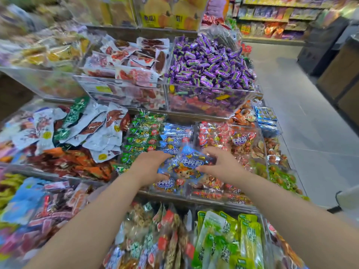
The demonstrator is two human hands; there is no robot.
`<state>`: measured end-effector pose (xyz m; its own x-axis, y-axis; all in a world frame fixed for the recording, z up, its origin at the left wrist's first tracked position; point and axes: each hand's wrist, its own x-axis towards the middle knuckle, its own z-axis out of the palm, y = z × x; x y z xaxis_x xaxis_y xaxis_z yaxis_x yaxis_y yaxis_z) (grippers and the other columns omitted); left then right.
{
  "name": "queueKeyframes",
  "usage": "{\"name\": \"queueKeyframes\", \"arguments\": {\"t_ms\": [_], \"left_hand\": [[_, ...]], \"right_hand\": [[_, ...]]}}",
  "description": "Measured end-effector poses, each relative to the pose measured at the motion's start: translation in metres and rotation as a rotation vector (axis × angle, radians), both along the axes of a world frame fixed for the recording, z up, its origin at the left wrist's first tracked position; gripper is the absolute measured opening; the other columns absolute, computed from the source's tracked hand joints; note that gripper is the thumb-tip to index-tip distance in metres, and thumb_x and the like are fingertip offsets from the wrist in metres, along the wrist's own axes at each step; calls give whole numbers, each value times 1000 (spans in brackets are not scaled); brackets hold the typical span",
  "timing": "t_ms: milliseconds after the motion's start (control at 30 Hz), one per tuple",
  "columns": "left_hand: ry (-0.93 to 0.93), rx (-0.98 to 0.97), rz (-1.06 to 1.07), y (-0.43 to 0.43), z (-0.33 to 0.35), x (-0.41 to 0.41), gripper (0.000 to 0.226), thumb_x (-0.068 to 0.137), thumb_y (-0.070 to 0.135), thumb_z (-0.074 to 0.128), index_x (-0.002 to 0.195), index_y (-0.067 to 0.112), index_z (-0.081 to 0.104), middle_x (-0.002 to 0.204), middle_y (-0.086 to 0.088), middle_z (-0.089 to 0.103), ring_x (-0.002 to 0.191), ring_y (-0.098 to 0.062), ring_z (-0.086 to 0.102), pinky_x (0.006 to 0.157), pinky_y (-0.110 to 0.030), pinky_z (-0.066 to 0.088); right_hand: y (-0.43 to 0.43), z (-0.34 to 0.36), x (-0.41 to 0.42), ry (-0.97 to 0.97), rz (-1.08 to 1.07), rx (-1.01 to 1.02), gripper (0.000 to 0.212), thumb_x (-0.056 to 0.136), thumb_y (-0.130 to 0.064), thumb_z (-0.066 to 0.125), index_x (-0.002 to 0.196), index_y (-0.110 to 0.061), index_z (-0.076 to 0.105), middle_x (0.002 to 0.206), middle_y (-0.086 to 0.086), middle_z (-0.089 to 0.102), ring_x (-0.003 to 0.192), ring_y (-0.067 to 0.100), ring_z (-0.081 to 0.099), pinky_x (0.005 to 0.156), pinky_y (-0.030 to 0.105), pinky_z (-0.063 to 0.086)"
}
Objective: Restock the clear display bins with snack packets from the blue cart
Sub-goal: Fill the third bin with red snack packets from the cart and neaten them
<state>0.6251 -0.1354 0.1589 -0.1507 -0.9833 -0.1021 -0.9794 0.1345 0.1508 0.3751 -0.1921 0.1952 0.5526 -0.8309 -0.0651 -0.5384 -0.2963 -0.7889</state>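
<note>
Left hand (149, 166) and right hand (219, 164) together grip one glossy blue plastic snack packet (191, 163) between them, over a clear plastic display bin (181, 195) of like packets, with green crinkly packets (141, 136) just left, red crinkly packets (212, 133) just right and purple wrapped sweets (209, 63) heaped beyond.

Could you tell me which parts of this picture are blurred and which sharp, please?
Head view: the far-left bins smear with motion blur; the purple candies and the blue packet between the left hand and right hand look sharper; wide-angle distortion tilts the far shelves.
</note>
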Motion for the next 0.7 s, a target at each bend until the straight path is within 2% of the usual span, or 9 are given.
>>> {"name": "queueKeyframes", "arguments": {"t_ms": [100, 167, 233, 300, 367, 500, 567, 633, 700], "left_hand": [[147, 117, 51, -6, 17, 5, 111, 60, 72, 71, 150, 31, 21, 148, 2, 24, 135, -21, 24, 111, -38, 28], [242, 78, 103, -24, 28, 8, 102, 69, 69, 68, 150, 31, 20, 154, 2, 16, 140, -19, 17, 114, -39, 21], [237, 51, 126, -50, 35, 6, 86, 83, 58, 61, 151, 21, 22, 157, -4, 19, 144, -21, 16, 115, -36, 18], [173, 62, 118, -80, 37, -1, 77, 92, 49, 54, 151, 13, 21, 158, -9, 21, 145, -24, 18, 115, -34, 18], [84, 102, 84, -107, 36, -9, 78, 93, 51, 49, 152, 10, 18, 159, -12, 17, 146, -26, 17, 116, -34, 15], [-91, 197, 80, -143, 27, -17, 92, 86, 71, 39, 152, 11, 17, 159, -13, 12, 146, -30, 13, 117, -48, 11], [-177, 222, 104, -149, 21, -15, 98, 82, 79, 34, 151, 12, 19, 159, -13, 12, 145, -32, 13, 115, -52, 8], [-240, 212, 133, -151, 17, -13, 104, 76, 85, 31, 148, 11, 25, 153, -15, 23, 139, -34, 22, 112, -53, 15], [-300, 214, 146, -152, 16, -12, 109, 71, 90, 27, 145, 10, 29, 147, -14, 34, 134, -33, 29, 108, -50, 21]], "right_hand": [[-12, 13, 2, -116, -143, 14, 26, 75, -25, 78, 86, -13, 58, 71, 3, 52, 64, 12, 49, 59, 29, 40], [-26, 23, -1, -190, -215, -1, 20, 76, -21, 78, 84, -20, 60, 76, -6, 63, 67, 7, 58, 60, 29, 47], [-37, 28, -4, -159, -261, -94, 20, 77, -20, 77, 84, -27, 59, 74, -19, 61, 63, -6, 55, 56, 23, 41], [-46, 29, -5, -82, -293, -170, 18, 79, -22, 74, 86, -27, 58, 76, -16, 60, 68, 3, 55, 57, 22, 40], [-54, 27, -5, -54, -299, -217, 17, 81, -22, 71, 86, -30, 57, 78, -16, 59, 72, 9, 55, 59, 19, 39], [-68, 28, -3, -68, -335, -273, 23, 85, -23, 67, 85, -41, 53, 76, -23, 58, 72, -3, 54, 57, 15, 35], [-76, 28, -1, -106, -389, -261, 29, 85, -24, 68, 77, -47, 52, 76, -26, 56, 71, -7, 53, 57, 11, 35], [-82, 30, 2, -99, -393, -285, 34, 85, -24, 68, 74, -51, 51, 74, -27, 56, 69, -11, 52, 56, 9, 34], [-87, 32, 6, -51, -354, -313, 30, 85, -25, 67, 77, -49, 51, 73, -25, 57, 65, -8, 53, 53, 14, 35]]}}
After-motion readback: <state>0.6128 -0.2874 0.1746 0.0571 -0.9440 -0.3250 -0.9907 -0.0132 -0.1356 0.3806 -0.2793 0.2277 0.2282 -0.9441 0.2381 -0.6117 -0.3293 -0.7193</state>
